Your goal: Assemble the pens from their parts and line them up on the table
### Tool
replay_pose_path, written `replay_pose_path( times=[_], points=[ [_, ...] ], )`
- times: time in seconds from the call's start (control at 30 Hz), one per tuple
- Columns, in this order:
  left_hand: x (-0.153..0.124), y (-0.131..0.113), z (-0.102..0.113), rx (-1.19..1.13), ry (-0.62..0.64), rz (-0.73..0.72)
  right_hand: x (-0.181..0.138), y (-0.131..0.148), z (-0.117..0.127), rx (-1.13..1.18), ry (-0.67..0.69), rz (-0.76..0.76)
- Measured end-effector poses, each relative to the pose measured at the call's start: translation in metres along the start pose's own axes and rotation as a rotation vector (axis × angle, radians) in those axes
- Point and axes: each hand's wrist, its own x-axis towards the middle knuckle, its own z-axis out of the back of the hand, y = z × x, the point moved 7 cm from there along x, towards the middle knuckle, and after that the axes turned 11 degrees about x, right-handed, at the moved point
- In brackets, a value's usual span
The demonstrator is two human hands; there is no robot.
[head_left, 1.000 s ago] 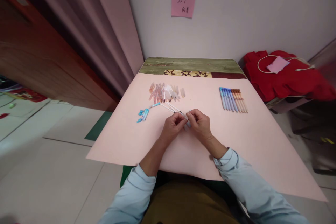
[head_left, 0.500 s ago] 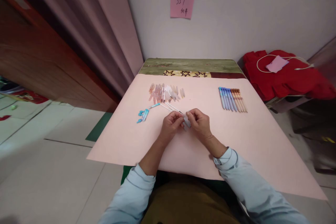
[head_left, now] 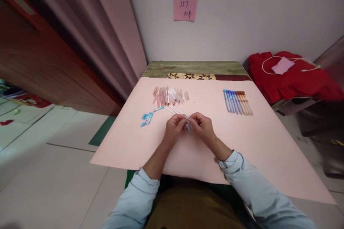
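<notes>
Over the front middle of the pink sheet, my left hand and my right hand meet with their fingertips closed. Between them are pale, translucent pen barrels, partly hidden by the fingers. White pen refills with dark tips lie just beyond my left hand. To the left are several light-blue pen parts, one of them touching the refills' end. A pile of pinkish and clear pen barrels with white refills among them lies farther back.
A row of blue and brown pens lies on the right of the pink sheet. Red cloth with a white cable sits beyond the table's right side. A curtain hangs at left, and a pink note is on the wall.
My right fingertips have shifted slightly left and down, closer to my left fingertips. The pale barrels between them have turned a little. The pen parts on the sheet stay put.
</notes>
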Motion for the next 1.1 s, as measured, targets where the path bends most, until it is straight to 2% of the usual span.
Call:
replay_pose_path(
  times=[0.1,0.2,0.33,0.47,0.63,0.77,0.9,1.1],
  points=[
    [-0.001,0.001,-0.007,0.030,0.074,0.001,0.000,-0.006,0.004,0.031,-0.064,-0.037],
    [-0.001,0.002,-0.008,0.049,0.073,-0.012,0.000,-0.008,0.006,0.012,-0.085,-0.028],
    [0.002,0.006,0.002,0.046,-0.061,-0.029,0.000,-0.003,0.005,-0.046,-0.082,0.005],
    [0.001,0.004,0.011,0.132,-0.170,-0.099,0.000,0.006,-0.003,-0.132,-0.004,0.080],
    [0.002,0.004,0.008,0.158,-0.118,-0.126,0.001,0.004,0.004,-0.115,-0.066,0.070],
    [0.003,0.007,0.010,0.110,-0.150,-0.086,0.000,0.003,0.009,-0.163,-0.117,0.086],
    [0.003,0.006,0.010,0.075,-0.152,-0.059,0.000,0.002,0.010,-0.164,-0.118,0.080],
    [0.003,0.004,0.007,0.097,-0.117,-0.093,0.002,-0.002,0.006,-0.094,-0.066,0.040]
  ],
)
